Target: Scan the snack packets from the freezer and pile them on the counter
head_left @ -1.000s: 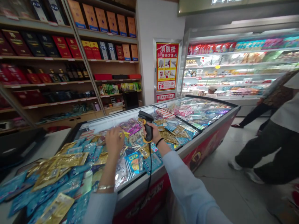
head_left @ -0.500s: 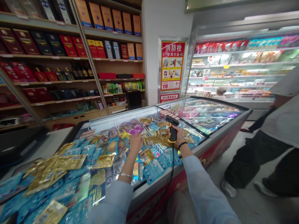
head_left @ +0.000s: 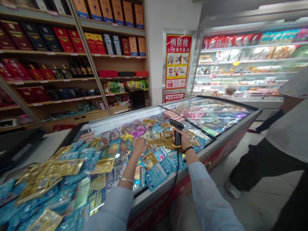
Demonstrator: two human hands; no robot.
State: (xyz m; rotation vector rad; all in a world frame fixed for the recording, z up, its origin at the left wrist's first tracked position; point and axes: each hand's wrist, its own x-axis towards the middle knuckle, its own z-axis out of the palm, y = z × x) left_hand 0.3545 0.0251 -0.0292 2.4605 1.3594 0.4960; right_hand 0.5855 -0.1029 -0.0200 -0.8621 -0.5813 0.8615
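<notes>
My right hand [head_left: 184, 141] grips a black and yellow barcode scanner [head_left: 177, 136] by its handle, its head pointing up and left. A cable hangs down from it. My left hand [head_left: 140, 146] is over the freezer's glass top, its fingers slightly bent and reaching the left end of a gold packet [head_left: 153, 145]; the thumb is hidden. Just behind this hand are purple packets [head_left: 134, 127]. Nearer the front edge, another gold packet [head_left: 149, 159] and blue packets [head_left: 157, 175] rest on the glass.
Blue and gold packets [head_left: 51, 168] are heaped at left beside a dark device [head_left: 20, 146]. The chest freezer [head_left: 231, 133] runs away to the right. Behind stand shelves of boxes [head_left: 101, 65] and a lit refrigerated display [head_left: 240, 72]. A person [head_left: 286, 128] is at the right.
My left hand has drawn back from the purple packets, and its fingers now bend toward the gold packet. The scanner stays in my right hand. The person at right has shifted their legs.
</notes>
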